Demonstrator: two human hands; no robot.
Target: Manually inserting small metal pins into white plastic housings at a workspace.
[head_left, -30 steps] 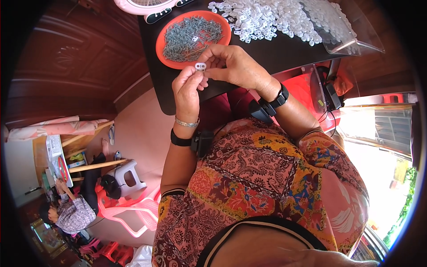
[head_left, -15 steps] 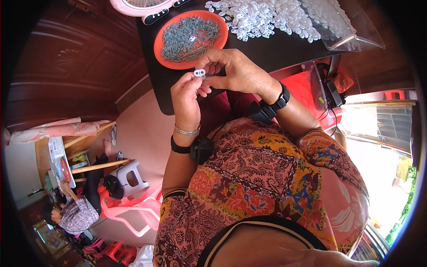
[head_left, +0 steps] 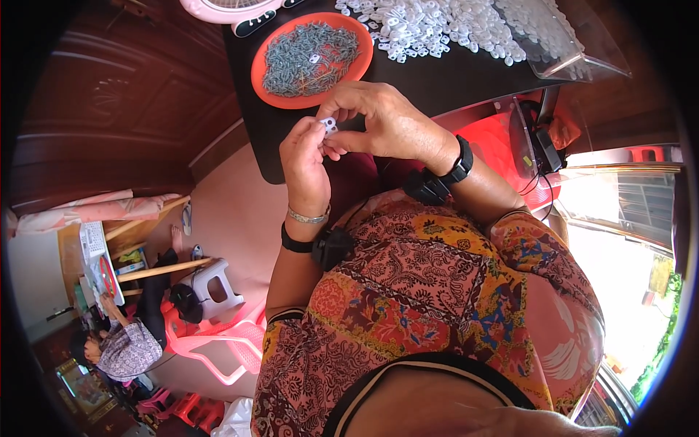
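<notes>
Between my two hands is a small white plastic piece (head_left: 330,125) with two dark round holes. My left hand (head_left: 303,164) pinches it from the left between thumb and fingers. My right hand (head_left: 382,120) meets it from the right, its thumb and curled fingers closed at the piece; whether a screw is in those fingertips is hidden. Just beyond the hands lies an orange oval plate (head_left: 364,67) heaped with small grey screws (head_left: 309,54). One white piece (head_left: 314,59) rests on top of the screws.
A large pile of white plastic pieces (head_left: 422,29) covers the far part of the black table (head_left: 437,84). A clear plastic bin (head_left: 575,65) lies at the far right. Another person (head_left: 131,353) sits at a small table on the left, near a pink chair (head_left: 226,349).
The white piece has tilted and turned slightly between my fingertips, its holes now slanting. Both hands stay in nearly the same place above the table edge.
</notes>
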